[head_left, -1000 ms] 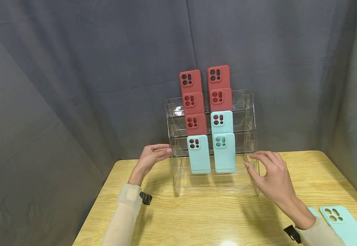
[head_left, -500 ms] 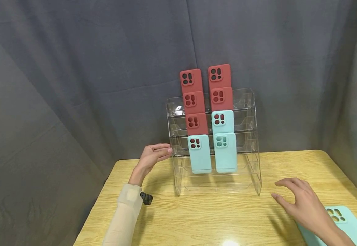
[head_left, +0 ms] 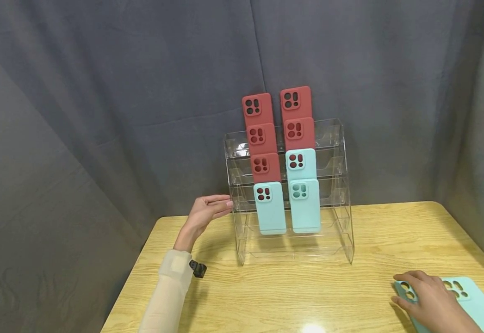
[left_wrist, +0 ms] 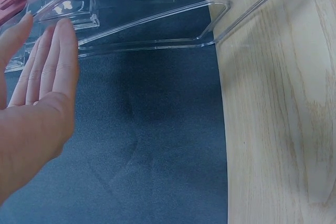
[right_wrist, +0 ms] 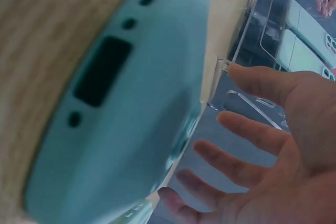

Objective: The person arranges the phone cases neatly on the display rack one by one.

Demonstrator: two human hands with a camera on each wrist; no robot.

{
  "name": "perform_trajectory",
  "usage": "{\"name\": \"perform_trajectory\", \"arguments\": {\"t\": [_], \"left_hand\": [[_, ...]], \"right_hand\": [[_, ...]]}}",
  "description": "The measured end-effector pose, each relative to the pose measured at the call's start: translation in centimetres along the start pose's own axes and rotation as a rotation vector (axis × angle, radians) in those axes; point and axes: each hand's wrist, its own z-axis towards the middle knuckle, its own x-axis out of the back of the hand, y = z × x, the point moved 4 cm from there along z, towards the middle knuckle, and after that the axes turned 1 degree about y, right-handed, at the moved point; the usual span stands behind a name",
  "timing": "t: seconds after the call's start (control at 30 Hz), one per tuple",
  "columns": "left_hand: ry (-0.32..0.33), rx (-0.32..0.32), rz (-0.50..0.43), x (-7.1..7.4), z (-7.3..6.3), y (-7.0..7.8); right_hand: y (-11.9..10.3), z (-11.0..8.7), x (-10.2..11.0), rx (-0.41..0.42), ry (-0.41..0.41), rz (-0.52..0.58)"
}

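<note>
A clear tiered acrylic rack (head_left: 294, 255) stands on the table with two columns of phone cases. The upper ones, such as the red phone case (head_left: 263, 111), lean above mint ones like the front mint phone case (head_left: 272, 213). My left hand (head_left: 204, 214) has straight fingers at the rack's left side; the left wrist view shows this hand (left_wrist: 44, 98) flat, holding nothing. At lower right, my right hand (head_left: 431, 296) is over a mint phone case (head_left: 421, 327), partly covering it. In the right wrist view its fingers (right_wrist: 247, 169) are spread around nothing.
Beside that case lies another mint phone case (head_left: 481, 303), running out of the head view. A grey curtain (head_left: 163, 101) hangs behind and along the sides of the wooden table (head_left: 267, 296).
My right hand has left the rack's right side and moved right and toward me, down over the loose mint phone cases. The left hand has stayed at the rack.
</note>
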Motion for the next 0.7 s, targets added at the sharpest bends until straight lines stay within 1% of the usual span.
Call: {"name": "perform_trajectory", "arguments": {"t": [0.1,0.23,0.43,0.7], "left_hand": [[-0.004,-0.001,-0.007,0.01,-0.07,0.0],[-0.006,-0.004,-0.018,0.03,-0.13,-0.02],[0.0,0.003,-0.016,-0.02,-0.23,-0.03],[-0.002,-0.004,-0.016,-0.01,-0.14,-0.05]], "right_hand": [[0.19,-0.24,-0.41,0.014,-0.006,-0.011],[0.26,-0.36,-0.54,0.026,0.02,-0.029],[0.48,-0.3,-0.63,0.009,-0.01,-0.036],[0.98,-0.23,-0.93,-0.02,-0.02,-0.047]]}}
